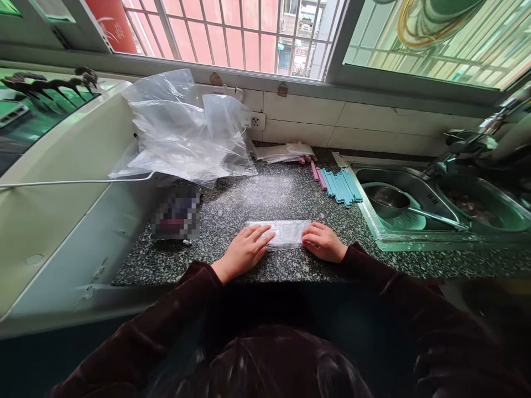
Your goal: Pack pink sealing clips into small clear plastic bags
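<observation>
A small clear plastic bag (286, 232), folded into a flat strip, lies on the speckled counter in front of me. My left hand (245, 251) rests over its left end, fingers stretched out and slightly apart. At the other end, the bent fingers of my right hand (323, 242) close on the bag's edge; the thumb is largely hidden. Beyond my right hand lie several light-blue strips (342, 187) in a loose pile, with a few pink strips (318, 176) beside them.
Large crumpled clear plastic bags (186, 132) cover the back left of the counter (232, 196). Near them is a blurred-out dark object (176, 214). Flat clear packets (286, 152) lie by the wall. A steel sink (427, 179) holding a pot (388, 200) borders the right side.
</observation>
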Tool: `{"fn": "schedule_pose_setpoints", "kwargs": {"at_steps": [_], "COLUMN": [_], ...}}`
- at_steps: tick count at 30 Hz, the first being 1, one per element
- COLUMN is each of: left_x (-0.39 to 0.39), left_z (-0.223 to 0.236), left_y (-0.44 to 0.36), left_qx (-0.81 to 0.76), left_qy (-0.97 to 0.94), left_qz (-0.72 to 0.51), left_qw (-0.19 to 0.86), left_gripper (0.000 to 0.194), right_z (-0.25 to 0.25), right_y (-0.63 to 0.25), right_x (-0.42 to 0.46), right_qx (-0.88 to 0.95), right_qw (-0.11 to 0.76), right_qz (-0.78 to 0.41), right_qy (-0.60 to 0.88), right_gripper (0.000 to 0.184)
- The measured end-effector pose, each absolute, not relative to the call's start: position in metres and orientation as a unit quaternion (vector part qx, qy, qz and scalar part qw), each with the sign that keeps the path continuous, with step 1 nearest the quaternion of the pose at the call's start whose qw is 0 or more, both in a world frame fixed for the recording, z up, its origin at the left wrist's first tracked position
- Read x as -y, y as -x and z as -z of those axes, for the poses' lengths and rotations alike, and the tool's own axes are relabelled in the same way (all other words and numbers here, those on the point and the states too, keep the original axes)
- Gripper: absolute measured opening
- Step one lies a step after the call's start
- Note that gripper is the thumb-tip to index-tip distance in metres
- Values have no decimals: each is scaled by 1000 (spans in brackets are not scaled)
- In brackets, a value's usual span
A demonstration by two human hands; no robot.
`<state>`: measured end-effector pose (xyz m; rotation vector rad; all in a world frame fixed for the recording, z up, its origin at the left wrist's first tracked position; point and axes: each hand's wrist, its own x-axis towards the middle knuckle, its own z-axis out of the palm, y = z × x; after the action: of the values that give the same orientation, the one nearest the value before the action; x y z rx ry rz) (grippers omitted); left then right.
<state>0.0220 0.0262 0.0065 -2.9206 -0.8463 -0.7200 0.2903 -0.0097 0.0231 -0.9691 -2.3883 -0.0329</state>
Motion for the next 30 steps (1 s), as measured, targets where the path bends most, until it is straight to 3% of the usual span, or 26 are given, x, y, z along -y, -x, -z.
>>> {"fn": "schedule_pose_setpoints", "kwargs": {"at_steps": [9,15,22,30], "left_x": [-27,-27,-21,-24], "left_z": [-6,-10,-13,-21], "left_y": [-24,-26,-24,-45], "left_qx": [222,200,202,249], "left_qy": [944,949,952,954], "left_qz": [245,245,228,168], "left_qw": [-8,12,-4,-23], "left_gripper": [26,25,24,44], "right_z": [-24,-35,-18,-25], "right_y": [-299,-297,-276,-283], "right_x": [18,3,7,-10], "right_qx": [901,838,874,836], "right_qw": [250,311,175,211], "right_qz": [-11,10,110,101], "right_qy": [354,448,439,496], "right_gripper": [13,13,21,20]}}
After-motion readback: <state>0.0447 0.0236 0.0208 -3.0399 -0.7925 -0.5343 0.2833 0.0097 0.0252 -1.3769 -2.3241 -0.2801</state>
